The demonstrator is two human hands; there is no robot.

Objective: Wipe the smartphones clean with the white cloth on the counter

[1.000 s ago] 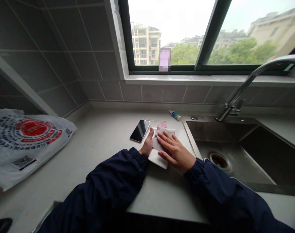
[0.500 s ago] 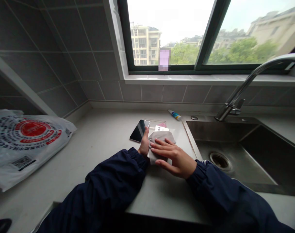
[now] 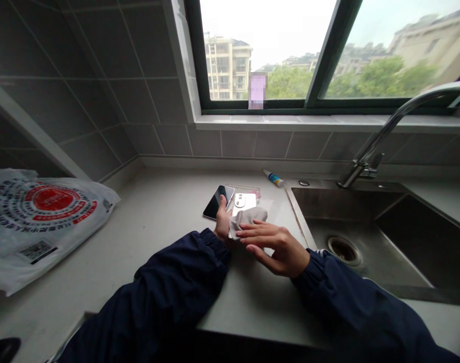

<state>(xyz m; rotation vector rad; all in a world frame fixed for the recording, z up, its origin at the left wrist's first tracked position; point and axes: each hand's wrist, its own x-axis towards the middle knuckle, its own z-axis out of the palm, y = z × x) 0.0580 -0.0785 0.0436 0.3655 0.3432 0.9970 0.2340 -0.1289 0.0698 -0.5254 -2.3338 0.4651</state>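
Pinching a grey microfiber cloth (image 3: 248, 220) in my right hand (image 3: 277, 249), I had it over the lower half of a white phone (image 3: 245, 202), just left of the steel sink (image 3: 328, 202). The camera bump (image 3: 239, 200) was showing, with the cloth not on it. My left hand (image 3: 222, 220) seemed to steady the phone's edge, close to my right but apart. Couldn't tell how much of the back was wiped clean.

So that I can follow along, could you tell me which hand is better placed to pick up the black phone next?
Probably the left hand: it sits against the edge of the black phone, while the right hand is farther off, with the grey cloth in its fingers.
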